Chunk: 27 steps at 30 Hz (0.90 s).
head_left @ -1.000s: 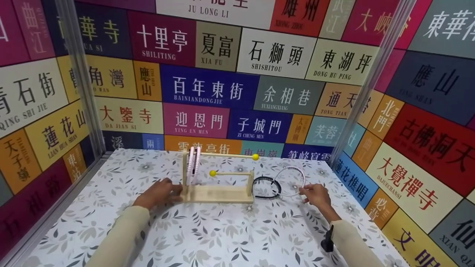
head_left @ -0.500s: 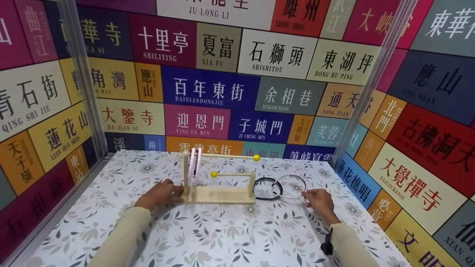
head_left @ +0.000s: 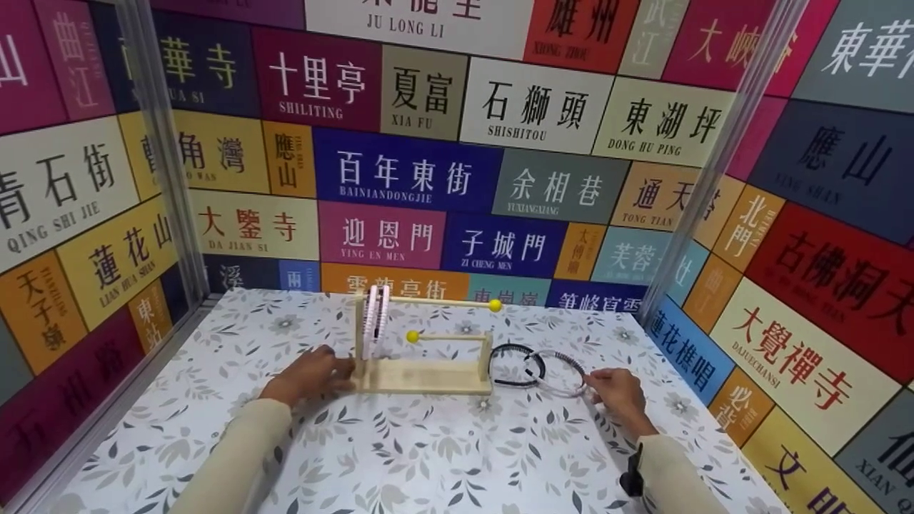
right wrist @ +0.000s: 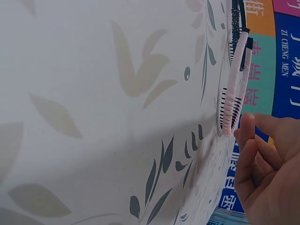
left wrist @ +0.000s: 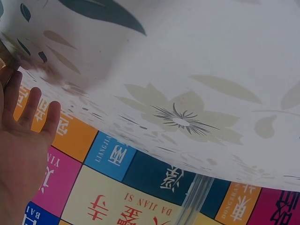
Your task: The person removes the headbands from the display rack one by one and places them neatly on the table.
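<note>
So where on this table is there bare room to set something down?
The near cloth between the two sleeves is free, also the left side beyond the left hand. Crowded: right of the wooden stand, where the black headband and pink headband lie by the right hand.

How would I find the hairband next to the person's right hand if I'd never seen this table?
Find the wooden rack on the flowery table. Two hairbands lie just right of it. Yours is the pale pink one, nearest the right hand; the other hairband is black.
</note>
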Tool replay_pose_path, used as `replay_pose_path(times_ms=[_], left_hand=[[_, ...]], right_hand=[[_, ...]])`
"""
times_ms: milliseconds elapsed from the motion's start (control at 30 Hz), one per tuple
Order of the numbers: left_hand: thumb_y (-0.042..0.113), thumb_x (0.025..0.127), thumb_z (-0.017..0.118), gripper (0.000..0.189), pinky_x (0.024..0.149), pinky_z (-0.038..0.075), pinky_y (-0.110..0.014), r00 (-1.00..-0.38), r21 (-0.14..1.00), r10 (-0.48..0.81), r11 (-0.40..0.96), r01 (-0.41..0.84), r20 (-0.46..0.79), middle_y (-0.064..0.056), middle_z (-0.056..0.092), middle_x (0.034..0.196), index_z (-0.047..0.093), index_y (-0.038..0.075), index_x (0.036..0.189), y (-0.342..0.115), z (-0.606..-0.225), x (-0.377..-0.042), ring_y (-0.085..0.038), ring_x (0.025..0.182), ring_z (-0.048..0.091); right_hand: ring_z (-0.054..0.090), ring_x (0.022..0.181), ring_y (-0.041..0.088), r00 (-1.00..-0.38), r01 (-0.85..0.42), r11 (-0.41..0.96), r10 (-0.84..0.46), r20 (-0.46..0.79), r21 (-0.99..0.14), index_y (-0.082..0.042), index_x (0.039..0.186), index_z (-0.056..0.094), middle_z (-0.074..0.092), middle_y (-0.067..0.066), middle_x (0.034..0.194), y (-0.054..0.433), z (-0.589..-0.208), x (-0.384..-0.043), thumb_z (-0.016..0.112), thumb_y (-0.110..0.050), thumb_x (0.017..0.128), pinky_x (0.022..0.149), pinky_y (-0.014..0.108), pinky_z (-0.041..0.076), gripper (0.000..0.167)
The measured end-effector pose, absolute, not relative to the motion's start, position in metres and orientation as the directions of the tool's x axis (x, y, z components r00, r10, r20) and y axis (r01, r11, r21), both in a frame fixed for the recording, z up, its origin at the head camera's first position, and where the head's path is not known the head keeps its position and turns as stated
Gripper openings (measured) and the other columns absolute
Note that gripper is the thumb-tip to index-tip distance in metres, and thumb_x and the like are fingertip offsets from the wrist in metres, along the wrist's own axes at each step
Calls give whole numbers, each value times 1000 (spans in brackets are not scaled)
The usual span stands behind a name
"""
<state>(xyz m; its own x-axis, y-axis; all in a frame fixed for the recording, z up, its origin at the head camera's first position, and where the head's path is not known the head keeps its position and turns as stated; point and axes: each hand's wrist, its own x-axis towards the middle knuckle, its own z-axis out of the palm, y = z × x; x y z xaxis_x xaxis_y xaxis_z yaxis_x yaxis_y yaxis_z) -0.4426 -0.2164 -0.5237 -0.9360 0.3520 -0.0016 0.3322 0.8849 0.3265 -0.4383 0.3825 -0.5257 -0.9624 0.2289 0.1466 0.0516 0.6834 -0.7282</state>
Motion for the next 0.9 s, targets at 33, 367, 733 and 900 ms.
replay_pose_path(times_ms=[33,367,733,900], left_hand=[[41,91,78,47,90,54,-49,-935,327,355,883,336,2,-6,62,118,69,33,137,-217,-524,-443,-24,103,56],[41,91,78,46,88,54,-51,-918,322,396,865,386,37,-9,63,118,70,31,134,-220,-526,-444,-25,103,56],[41,92,76,45,90,53,-52,-924,328,382,870,367,19,-10,62,119,70,30,136,-218,-523,-441,-25,102,57],[43,91,77,45,92,54,-51,-937,314,350,891,329,-12,-6,62,120,70,35,135,-216,-525,-445,-25,104,57]], right_hand=[[75,71,28,-963,50,680,228,146,-732,1,117,75,77,18,104,382,-526,-439,76,-27,95,50,29,47,35],[75,70,27,-963,13,693,202,178,-720,1,121,74,79,13,102,370,-515,-441,79,-23,91,53,26,53,38],[73,59,27,-945,-198,734,34,326,-650,-4,118,77,78,14,106,335,-496,-437,83,-15,88,45,22,47,32],[72,58,23,-941,-257,710,-28,338,-656,-8,119,77,78,12,110,308,-487,-434,85,-13,87,43,24,45,33]])
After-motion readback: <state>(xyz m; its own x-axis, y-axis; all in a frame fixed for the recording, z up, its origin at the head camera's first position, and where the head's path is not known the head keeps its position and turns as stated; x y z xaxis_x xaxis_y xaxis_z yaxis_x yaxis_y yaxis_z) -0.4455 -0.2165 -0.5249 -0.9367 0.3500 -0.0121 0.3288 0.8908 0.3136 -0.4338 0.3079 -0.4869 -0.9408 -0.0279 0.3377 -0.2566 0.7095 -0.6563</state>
